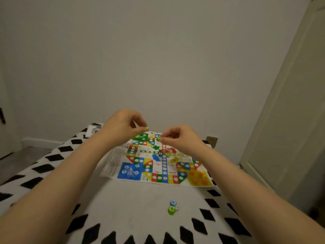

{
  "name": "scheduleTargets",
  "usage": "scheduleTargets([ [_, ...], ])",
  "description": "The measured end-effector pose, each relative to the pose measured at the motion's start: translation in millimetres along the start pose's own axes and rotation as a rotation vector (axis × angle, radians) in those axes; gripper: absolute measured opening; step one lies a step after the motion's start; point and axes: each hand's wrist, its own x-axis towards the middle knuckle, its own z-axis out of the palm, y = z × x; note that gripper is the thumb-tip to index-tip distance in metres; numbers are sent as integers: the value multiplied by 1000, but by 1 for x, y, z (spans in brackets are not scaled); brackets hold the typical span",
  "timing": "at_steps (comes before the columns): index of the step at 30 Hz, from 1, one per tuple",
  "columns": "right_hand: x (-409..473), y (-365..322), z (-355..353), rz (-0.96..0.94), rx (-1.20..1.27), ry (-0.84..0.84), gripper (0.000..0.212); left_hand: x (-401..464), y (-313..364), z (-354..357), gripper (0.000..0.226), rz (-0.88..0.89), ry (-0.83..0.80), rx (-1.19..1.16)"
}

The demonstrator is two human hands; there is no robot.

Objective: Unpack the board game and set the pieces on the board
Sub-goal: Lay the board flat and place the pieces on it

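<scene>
Nearby, loose green piece (171,210), blue piece (173,203).

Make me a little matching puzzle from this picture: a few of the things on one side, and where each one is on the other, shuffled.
Things
1. left hand
2. orange pieces
3. blue piece
4. wall socket

Places
A. on the board's yellow corner, near right
B. on the patterned cloth, off the board, next to a green piece
C. behind the right hand, low on the wall
D. above the board's far green corner, pinching a green piece

Pairs: 1-D, 2-A, 3-B, 4-C
</scene>
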Motion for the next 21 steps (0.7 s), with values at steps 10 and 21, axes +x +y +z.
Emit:
scheduleTargets([
  [10,101,17,33,89,-6,25,10,83,-56,30,5,-147,-128,-5],
  [21,127,38,63,156,-85,-63,7,95,-97,54,13,-200,-233,57],
])
